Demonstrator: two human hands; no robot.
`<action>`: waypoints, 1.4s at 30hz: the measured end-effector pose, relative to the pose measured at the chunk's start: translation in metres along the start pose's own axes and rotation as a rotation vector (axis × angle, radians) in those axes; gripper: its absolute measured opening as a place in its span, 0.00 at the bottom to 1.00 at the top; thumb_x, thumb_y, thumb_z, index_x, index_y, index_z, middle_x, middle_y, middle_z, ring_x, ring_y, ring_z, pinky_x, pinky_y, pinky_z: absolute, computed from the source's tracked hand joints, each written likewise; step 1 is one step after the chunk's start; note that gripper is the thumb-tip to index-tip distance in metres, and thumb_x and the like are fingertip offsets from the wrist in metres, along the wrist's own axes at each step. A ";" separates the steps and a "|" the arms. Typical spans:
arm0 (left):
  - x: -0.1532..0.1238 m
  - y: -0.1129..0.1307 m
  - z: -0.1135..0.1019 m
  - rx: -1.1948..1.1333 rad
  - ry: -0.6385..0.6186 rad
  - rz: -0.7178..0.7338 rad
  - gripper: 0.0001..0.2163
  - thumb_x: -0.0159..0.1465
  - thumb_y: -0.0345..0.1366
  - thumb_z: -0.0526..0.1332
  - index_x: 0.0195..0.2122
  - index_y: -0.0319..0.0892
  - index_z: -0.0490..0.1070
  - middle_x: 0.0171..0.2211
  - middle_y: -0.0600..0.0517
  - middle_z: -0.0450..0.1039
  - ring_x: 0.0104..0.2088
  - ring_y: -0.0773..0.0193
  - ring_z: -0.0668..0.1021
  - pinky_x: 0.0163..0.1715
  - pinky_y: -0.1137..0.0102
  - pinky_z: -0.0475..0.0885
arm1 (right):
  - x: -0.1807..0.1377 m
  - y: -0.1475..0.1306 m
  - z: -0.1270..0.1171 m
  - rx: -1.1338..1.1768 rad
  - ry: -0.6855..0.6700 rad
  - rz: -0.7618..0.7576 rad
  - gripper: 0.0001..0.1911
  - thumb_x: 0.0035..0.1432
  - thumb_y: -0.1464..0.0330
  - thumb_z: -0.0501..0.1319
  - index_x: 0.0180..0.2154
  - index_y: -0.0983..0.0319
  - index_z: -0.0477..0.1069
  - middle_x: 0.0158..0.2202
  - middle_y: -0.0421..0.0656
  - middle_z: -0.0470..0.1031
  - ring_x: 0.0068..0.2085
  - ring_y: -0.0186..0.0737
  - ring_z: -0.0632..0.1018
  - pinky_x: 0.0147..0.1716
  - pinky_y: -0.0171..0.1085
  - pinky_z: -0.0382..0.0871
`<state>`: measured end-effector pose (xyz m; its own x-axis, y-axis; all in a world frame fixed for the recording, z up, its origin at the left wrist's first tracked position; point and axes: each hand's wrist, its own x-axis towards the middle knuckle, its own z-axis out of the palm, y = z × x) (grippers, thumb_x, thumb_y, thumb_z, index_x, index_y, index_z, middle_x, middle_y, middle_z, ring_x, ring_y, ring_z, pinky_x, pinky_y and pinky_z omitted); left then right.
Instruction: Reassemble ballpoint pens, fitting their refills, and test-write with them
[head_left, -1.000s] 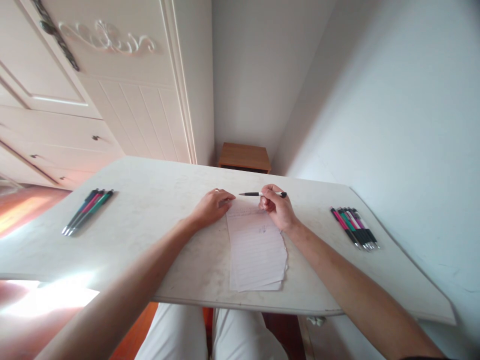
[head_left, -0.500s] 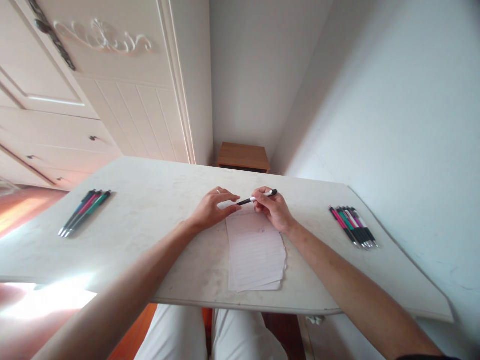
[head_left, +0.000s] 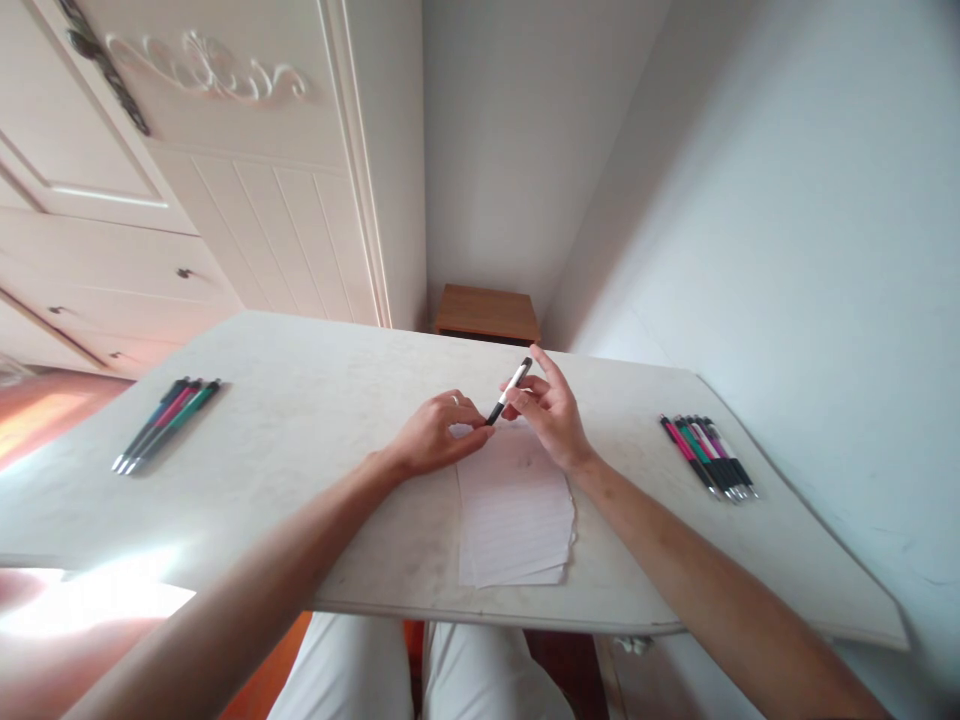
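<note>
A black and white pen (head_left: 510, 388) is tilted upward above the top edge of a stack of lined paper (head_left: 514, 510) on the white table (head_left: 315, 440). My left hand (head_left: 435, 435) pinches the pen's lower tip with closed fingers. My right hand (head_left: 547, 410) touches the pen's upper part, its index finger stretched out and the other fingers curled near the barrel. Both hands meet over the far end of the paper, which carries a small scribble.
Three coloured pens (head_left: 165, 422) lie together at the table's left. Several more pens (head_left: 709, 456) lie in a row at the right. A white wardrobe (head_left: 225, 180) stands behind the table, a small wooden cabinet (head_left: 489, 312) sits in the corner, and a wall runs along the right.
The pen has swung from lying level in my right hand to pointing up and away. My left hand left the paper's corner and took hold of the pen's tip.
</note>
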<state>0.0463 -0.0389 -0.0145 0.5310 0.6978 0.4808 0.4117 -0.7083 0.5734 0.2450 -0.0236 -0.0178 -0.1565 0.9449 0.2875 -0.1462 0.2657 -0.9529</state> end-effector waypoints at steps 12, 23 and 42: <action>-0.001 0.011 0.007 -0.005 -0.086 -0.016 0.11 0.62 0.35 0.58 0.23 0.41 0.72 0.26 0.50 0.74 0.33 0.62 0.73 0.36 0.70 0.68 | 0.000 -0.010 -0.001 0.013 -0.074 0.008 0.30 0.47 0.64 0.73 0.50 0.57 0.63 0.26 0.33 0.74 0.24 0.31 0.75 0.28 0.33 0.74; 0.000 0.016 0.005 -0.058 -0.062 -0.020 0.11 0.62 0.36 0.58 0.23 0.41 0.72 0.26 0.50 0.75 0.32 0.63 0.74 0.36 0.69 0.68 | -0.004 0.000 0.002 -0.116 -0.074 0.007 0.37 0.53 0.59 0.68 0.62 0.58 0.60 0.31 0.38 0.75 0.26 0.32 0.75 0.28 0.34 0.75; 0.005 0.010 -0.002 -0.150 0.186 -0.196 0.14 0.65 0.47 0.59 0.34 0.41 0.76 0.32 0.49 0.77 0.34 0.63 0.75 0.35 0.69 0.68 | -0.007 -0.003 -0.001 -0.232 -0.178 -0.052 0.17 0.56 0.61 0.66 0.47 0.60 0.77 0.33 0.41 0.75 0.31 0.34 0.74 0.31 0.35 0.71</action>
<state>0.0513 -0.0423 -0.0047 0.3017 0.8369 0.4566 0.3714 -0.5443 0.7522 0.2478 -0.0309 -0.0175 -0.3267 0.8858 0.3296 0.0650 0.3689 -0.9272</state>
